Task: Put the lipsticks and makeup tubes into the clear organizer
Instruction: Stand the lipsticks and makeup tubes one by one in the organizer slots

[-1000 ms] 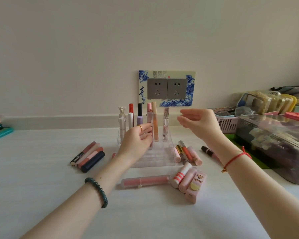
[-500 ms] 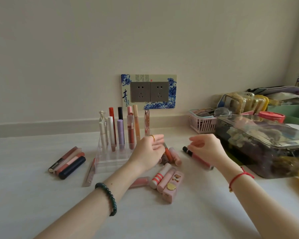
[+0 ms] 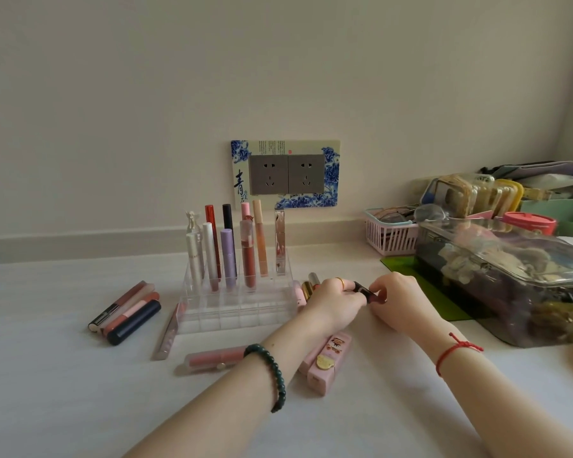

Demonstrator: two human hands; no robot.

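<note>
The clear organizer [image 3: 239, 312] stands mid-table with several tubes upright in its back rows, among them a lilac tube [image 3: 228, 256] and a dark red tube [image 3: 247, 259]. Just right of it, my left hand [image 3: 333, 304] and my right hand [image 3: 399, 300] meet and both pinch a dark-capped tube [image 3: 364, 290] low over the table. Loose tubes lie around: a group of three or so at the left [image 3: 126, 314], a silver tube [image 3: 167, 332], a pink tube [image 3: 214, 357], a pink boxy lipstick [image 3: 328, 363] under my left wrist, and gold-capped tubes [image 3: 308, 287] behind my left hand.
A large clear lidded box [image 3: 510, 282] full of items sits on a green mat [image 3: 444, 299] at the right. A pink basket [image 3: 391, 238] and more clutter stand behind it against the wall. A decorated wall socket [image 3: 285, 173] is behind the organizer.
My left hand left the organizer and moved right. My right hand came down to the table onto the dark-capped tube, and both hands now grip it. The view shifted right.
</note>
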